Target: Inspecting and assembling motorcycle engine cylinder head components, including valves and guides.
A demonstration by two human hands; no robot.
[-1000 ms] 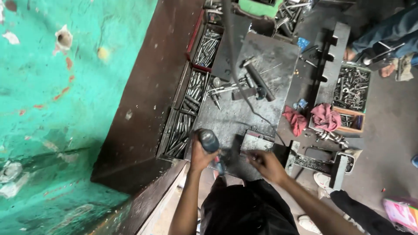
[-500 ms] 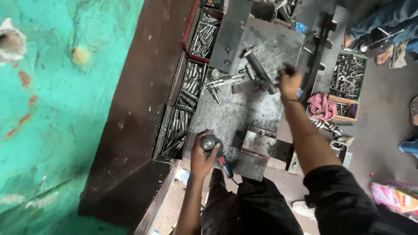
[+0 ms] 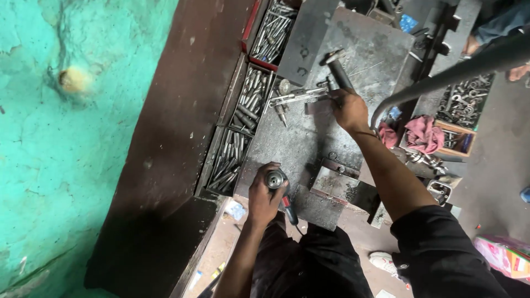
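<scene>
My left hand [image 3: 264, 196] is closed around a short metal cylinder [image 3: 274, 179], with a red and black tool handle [image 3: 290, 209] sticking out below it, at the near edge of the steel bench plate [image 3: 298, 143]. With the arm stretched out over the plate, my right hand [image 3: 349, 109] grips the near end of a dark metal rod [image 3: 337, 69]. Shiny spanner-like tools [image 3: 298, 96] lie just left of that hand.
Trays of metal pins [image 3: 240, 129] line the plate's left side, and a red-edged tray [image 3: 270, 33] sits farther off. A metal block [image 3: 335, 182] sits near me. To the right are a pink rag [image 3: 422, 132], a box of nuts [image 3: 464, 105] and a curved grey pipe [image 3: 441, 83].
My right hand left the metal block near me, reached out across the plate and settled on the dark rod. My left hand kept hold of the cylinder.
</scene>
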